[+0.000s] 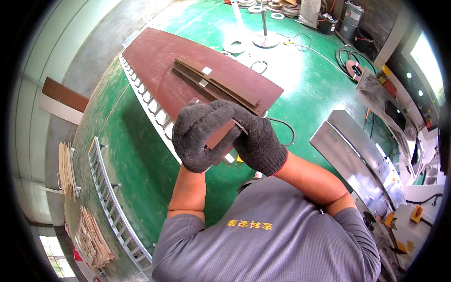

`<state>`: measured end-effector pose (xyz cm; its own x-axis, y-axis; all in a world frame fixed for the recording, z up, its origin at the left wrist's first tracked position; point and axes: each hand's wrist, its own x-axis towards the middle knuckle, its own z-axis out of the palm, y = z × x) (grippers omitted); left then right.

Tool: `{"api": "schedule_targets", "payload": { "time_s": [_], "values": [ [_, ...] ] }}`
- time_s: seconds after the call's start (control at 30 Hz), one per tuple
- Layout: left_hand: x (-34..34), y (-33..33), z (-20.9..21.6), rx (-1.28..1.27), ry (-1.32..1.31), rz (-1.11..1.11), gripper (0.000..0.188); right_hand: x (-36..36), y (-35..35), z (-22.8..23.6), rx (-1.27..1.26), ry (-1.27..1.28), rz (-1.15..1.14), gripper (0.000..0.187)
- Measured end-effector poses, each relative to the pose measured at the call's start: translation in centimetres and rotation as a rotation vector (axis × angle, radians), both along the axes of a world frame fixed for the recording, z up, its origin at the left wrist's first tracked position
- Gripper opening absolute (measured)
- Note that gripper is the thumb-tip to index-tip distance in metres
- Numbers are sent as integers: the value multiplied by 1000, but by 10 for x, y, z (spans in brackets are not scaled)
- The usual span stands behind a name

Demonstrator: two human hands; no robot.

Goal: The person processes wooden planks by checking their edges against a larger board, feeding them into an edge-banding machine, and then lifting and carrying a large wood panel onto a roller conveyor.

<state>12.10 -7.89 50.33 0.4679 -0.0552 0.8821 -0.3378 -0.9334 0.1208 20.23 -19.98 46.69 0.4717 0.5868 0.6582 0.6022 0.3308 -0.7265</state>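
Note:
In dark grey knit gloves, my left hand (pixel 190 138) and my right hand (pixel 258 141) come together in front of my chest. Between them is a reddish-brown board piece (pixel 220 135), seen edge-on and largely covered by the gloves. The fingers of both hands are curled around it. Just beyond the hands lies a large reddish-brown panel (pixel 155 61) on a roller conveyor (pixel 149 101). Two long brown strips (pixel 225 87) with small white labels rest side by side on that panel.
A metal machine table (pixel 352 150) stands to the right, with a white machine bearing an orange-red switch (pixel 416 213). At left are a grey roller rack (pixel 110 188) and stacked thin boards (pixel 91 235). Hoses (pixel 347 61), buckets (pixel 350 19) and edging rolls (pixel 235 45) sit on the green floor.

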Motion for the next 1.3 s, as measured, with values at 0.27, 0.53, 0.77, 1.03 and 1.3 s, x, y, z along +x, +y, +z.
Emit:
{"api": "schedule_targets", "payload": {
  "time_s": [0.27, 0.53, 0.77, 1.03, 1.3],
  "values": [
    [19, -15, -32, -14, 35, -114, 48, 11, -24, 2, -129, 85, -41, 53],
    [26, 52, -284, -1704, 19, 17, 76, 16, -128, -80, -253, 517, 54, 51],
    [65, 122, -372, -2240, -6, -483, 81, 15, -219, -101, 481, 978, -131, 29],
    [145, 155, -328, -2048, 119, -650, 39, 9, -369, -139, 854, 793, -696, 54],
    [168, 72, -263, -1780, 317, -214, 44, 11, -423, -235, 1355, 1230, -1166, 57]
  ]
}}
